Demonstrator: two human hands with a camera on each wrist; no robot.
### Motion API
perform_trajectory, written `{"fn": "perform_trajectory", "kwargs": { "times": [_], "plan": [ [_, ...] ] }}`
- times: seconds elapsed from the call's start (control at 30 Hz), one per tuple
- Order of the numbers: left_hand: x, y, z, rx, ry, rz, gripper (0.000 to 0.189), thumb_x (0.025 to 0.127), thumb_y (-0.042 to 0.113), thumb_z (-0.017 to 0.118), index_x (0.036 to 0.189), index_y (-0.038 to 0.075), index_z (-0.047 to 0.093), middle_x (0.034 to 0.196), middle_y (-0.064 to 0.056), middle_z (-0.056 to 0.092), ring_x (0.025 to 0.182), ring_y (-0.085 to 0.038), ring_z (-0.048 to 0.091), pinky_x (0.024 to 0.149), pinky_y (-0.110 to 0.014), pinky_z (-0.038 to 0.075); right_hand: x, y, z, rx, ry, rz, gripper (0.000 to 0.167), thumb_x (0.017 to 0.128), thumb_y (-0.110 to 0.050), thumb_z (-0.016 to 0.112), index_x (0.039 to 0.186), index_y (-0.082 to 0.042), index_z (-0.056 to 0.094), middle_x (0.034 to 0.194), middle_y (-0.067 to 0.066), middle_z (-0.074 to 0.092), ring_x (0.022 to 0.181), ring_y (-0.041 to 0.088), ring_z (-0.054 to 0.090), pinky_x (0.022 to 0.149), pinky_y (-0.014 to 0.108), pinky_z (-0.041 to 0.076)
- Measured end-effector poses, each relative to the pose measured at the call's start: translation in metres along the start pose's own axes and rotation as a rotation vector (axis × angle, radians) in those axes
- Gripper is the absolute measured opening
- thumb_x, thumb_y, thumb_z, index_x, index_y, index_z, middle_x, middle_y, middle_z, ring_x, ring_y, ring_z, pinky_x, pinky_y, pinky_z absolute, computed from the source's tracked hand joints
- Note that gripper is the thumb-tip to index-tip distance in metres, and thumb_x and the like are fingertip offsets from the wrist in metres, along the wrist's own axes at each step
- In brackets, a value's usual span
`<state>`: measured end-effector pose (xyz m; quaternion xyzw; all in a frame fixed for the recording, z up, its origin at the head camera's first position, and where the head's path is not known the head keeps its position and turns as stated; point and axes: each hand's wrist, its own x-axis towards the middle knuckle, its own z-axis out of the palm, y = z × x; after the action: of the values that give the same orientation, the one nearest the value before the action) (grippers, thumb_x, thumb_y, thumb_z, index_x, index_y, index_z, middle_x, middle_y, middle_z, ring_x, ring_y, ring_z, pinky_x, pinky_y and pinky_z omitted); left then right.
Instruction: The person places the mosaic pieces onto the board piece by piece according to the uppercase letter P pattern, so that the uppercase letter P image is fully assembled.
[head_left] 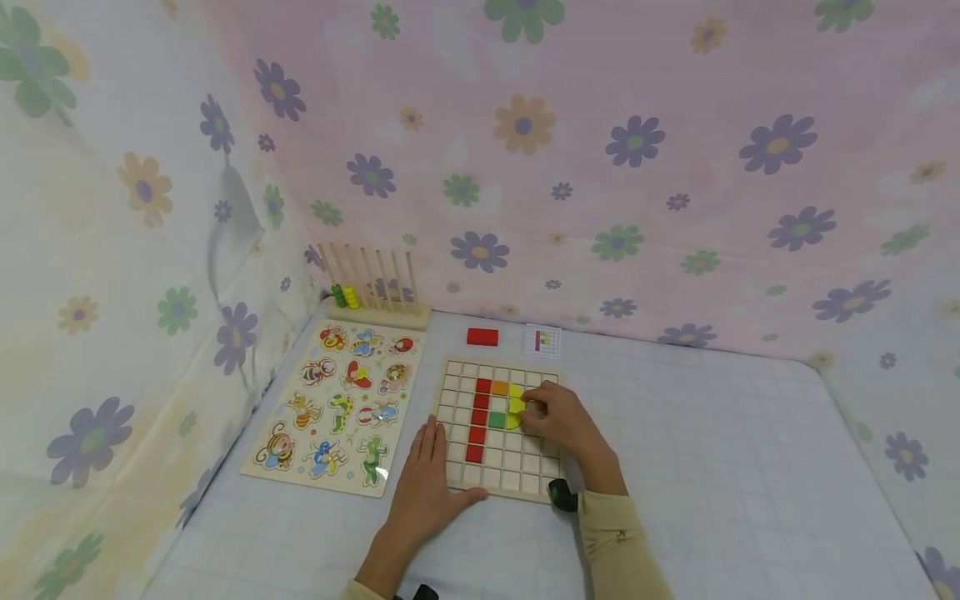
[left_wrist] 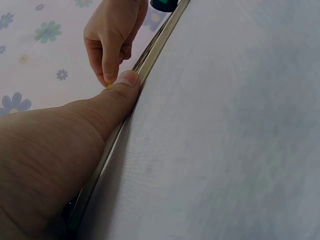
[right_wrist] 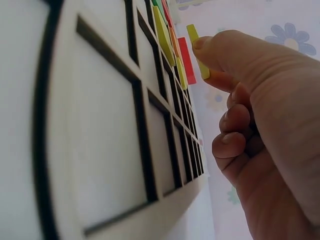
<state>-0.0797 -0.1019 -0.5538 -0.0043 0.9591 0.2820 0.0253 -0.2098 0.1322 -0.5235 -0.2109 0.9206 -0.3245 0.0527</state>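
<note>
- The yellow piece (head_left: 514, 407) sits in the far right part of the wooden grid board (head_left: 497, 479), tilted up off the squares, as the right wrist view shows.
- The right hand (head_left: 561, 419) pinches that piece between thumb and forefinger; its other fingers (right_wrist: 234, 145) are curled into the palm.
- The left hand (head_left: 425, 473) lies flat with fingers straight and close together, resting on the board's near left edge; in the left wrist view its thumb presses along the board's rim.
- Inside the board, a column of red pieces (head_left: 477, 419) runs from near the far edge toward the near edge, with an orange piece (head_left: 499, 387) and a green piece (head_left: 497, 419) just beside it.
- The board lies on a pale checked tabletop (head_left: 712, 467), near its middle.
- Only the head view shows what follows: a loose red block (head_left: 482, 336) and a small pattern card (head_left: 542, 340) beyond the board's far edge.
- An animal peg puzzle (head_left: 337, 408) lies left of the board, with a wooden peg rack (head_left: 371, 287) carrying a few beads behind it, by the tabletop's far left corner.
- Flowered cloth (head_left: 600, 150) hangs behind.
</note>
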Motion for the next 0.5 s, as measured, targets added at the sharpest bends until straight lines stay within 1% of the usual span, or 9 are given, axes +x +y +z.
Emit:
{"fn": "perform_trajectory", "kwargs": {
  "times": [0.23, 0.5],
  "plan": [
    [-0.0004, -0.0007, 0.0005, 0.003, 0.002, 0.003, 0.129, 0.072, 0.076, 0.075, 0.162, 0.001, 0.02, 0.172, -0.015, 0.012, 0.159, -0.037, 0.015, 0.124, -0.053, 0.031, 0.0045, 0.0019, 0.0028, -0.014, -0.005, -0.035, 0.022, 0.089, -0.017, 0.076, 0.108, -0.006, 0.077, 0.083, -0.002, 0.058, 0.074, 0.011, 0.048, 0.067, 0.027, 0.044],
    [0.0002, -0.0027, 0.0011, 0.004, 0.006, 0.008, 0.129, 0.073, 0.076, 0.074, 0.162, 0.001, 0.02, 0.172, -0.015, 0.011, 0.159, -0.037, 0.015, 0.124, -0.053, 0.031, 0.0075, 0.0017, 0.0037, -0.019, -0.018, -0.002, 0.022, 0.089, -0.017, 0.076, 0.107, -0.006, 0.077, 0.083, -0.001, 0.058, 0.074, 0.012, 0.049, 0.068, 0.028, 0.046]
  ]
}}
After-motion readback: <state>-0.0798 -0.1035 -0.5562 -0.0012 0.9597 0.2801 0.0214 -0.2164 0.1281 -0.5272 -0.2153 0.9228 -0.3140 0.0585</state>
